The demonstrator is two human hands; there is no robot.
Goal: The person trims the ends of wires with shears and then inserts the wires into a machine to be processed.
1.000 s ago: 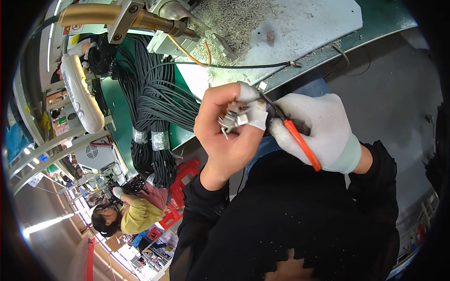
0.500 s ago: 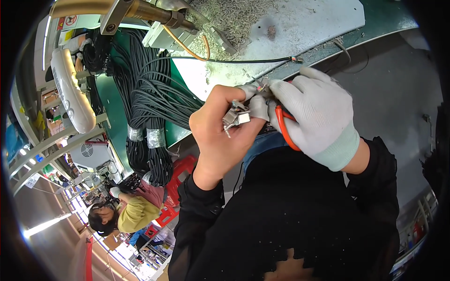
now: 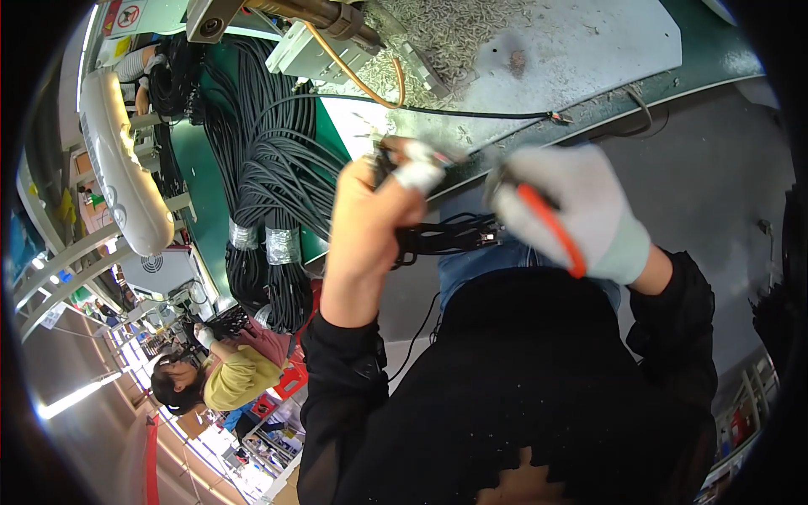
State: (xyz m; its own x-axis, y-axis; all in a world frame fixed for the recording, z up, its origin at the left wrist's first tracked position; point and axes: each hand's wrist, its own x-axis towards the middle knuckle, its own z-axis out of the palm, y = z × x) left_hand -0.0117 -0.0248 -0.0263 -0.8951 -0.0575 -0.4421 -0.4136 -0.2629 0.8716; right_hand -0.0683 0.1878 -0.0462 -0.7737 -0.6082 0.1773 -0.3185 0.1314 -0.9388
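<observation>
My left hand (image 3: 370, 210), bare apart from white covers on some fingertips, is closed around a dark cable (image 3: 385, 162) near the edge of the green table. A small reddish tip shows beyond its fingers, but motion blurs the detail. To the right, my right hand (image 3: 581, 206) wears a whitish knitted glove and grips a hand tool with orange handles (image 3: 551, 227); its jaws are smeared and their kind is unclear. Across my lap, between the hands, lie black cables (image 3: 446, 234) with a small metal connector (image 3: 489, 238) at the end.
Bundled black cables (image 3: 282, 168) cover the green table (image 3: 195, 181) at left, bound with clear wrap (image 3: 283, 247). A metal machine arm (image 3: 328, 18) stands over a pale board (image 3: 581, 42) strewn with small scraps. One black cable (image 3: 480, 114) crosses it. A co-worker (image 3: 240, 370) sits at left.
My hands have moved apart: the left toward the table, the right with the orange-handled tool slightly away. The connector pieces seen in my left palm no longer show there; cables on my lap are now visible.
</observation>
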